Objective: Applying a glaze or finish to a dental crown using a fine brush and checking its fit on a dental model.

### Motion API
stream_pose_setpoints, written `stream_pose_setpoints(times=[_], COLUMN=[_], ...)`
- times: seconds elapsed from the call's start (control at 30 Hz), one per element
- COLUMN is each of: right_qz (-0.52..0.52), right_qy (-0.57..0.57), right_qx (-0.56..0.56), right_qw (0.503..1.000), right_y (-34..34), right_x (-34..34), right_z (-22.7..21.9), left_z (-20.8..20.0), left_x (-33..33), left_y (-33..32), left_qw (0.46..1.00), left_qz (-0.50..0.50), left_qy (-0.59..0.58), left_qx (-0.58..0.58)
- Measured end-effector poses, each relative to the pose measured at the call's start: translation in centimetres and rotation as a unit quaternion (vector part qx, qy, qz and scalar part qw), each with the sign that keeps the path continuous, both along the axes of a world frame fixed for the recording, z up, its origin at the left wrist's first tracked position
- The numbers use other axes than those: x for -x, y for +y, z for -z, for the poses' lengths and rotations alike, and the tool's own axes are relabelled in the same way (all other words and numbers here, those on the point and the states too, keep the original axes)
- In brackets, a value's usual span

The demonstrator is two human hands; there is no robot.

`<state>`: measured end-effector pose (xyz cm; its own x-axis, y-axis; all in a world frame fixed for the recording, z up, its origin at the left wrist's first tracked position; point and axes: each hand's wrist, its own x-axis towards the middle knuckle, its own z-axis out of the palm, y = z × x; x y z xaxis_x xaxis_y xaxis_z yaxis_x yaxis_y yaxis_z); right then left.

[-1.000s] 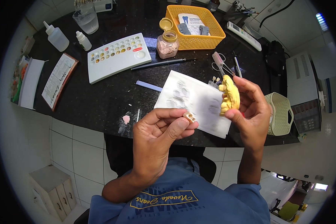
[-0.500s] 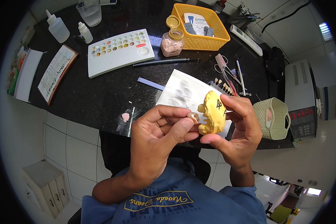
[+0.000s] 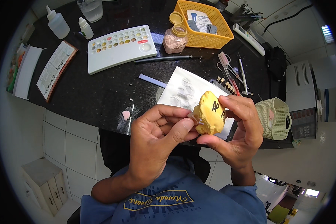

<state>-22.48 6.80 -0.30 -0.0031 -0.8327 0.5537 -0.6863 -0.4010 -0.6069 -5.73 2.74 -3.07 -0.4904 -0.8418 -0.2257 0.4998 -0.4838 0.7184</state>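
At frame centre, the right hand (image 3: 239, 128) grips a yellow plaster dental cast (image 3: 210, 113) between thumb and curled fingers, above the near edge of the black stone tabletop (image 3: 100, 93). The left hand (image 3: 156, 138) pinches a small pale tooth-like piece (image 3: 193, 117) against the cast's left side. A white paper sheet (image 3: 183, 91) lies just behind.

- Dental lab bench, by the look of it.
- Black stone desk (image 3: 100, 93) over white tiled front.
- White palette tray (image 3: 119, 48) with wells of tooth-coloured and pink pastes.
- Jar of pink powder (image 3: 174, 38), squeeze bottles (image 3: 58, 23).
- Row of loose false teeth (image 3: 227, 85) beside scissors and hand tools (image 3: 231, 71).
- Yellow plaster jaw cast (image 3: 210, 114) held in the hands.
- Yellow basket (image 3: 220, 30) of small parts.
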Motion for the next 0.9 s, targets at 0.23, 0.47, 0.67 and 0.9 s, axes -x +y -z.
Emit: stream_pose_setpoints(times=[0.23, 0.47, 0.67, 0.9], right_qz=[-0.002, 0.001, -0.001, -0.006], right_qy=[0.001, 0.014, 0.022, 0.020], right_qx=[-0.002, 0.000, 0.001, 0.003], right_qw=[1.000, 1.000, 1.000, 1.000], right_y=[0.04, 0.12, 0.06, 0.08], right_x=[0.04, 0.04, -0.07, -0.13], right_z=[0.08, 0.05, -0.09, -0.01], left_z=[-0.02, 0.00, -0.10, -0.23], left_x=[0.03, -0.06, -0.22, -0.35], left_y=[0.00, -0.05, -0.07, -0.06], left_qw=[1.000, 1.000, 0.999, 0.999], left_qz=[0.007, 0.019, 0.023, 0.028], left_qy=[-0.005, -0.007, -0.019, -0.021], left_qx=[0.008, 0.012, 0.017, 0.020])
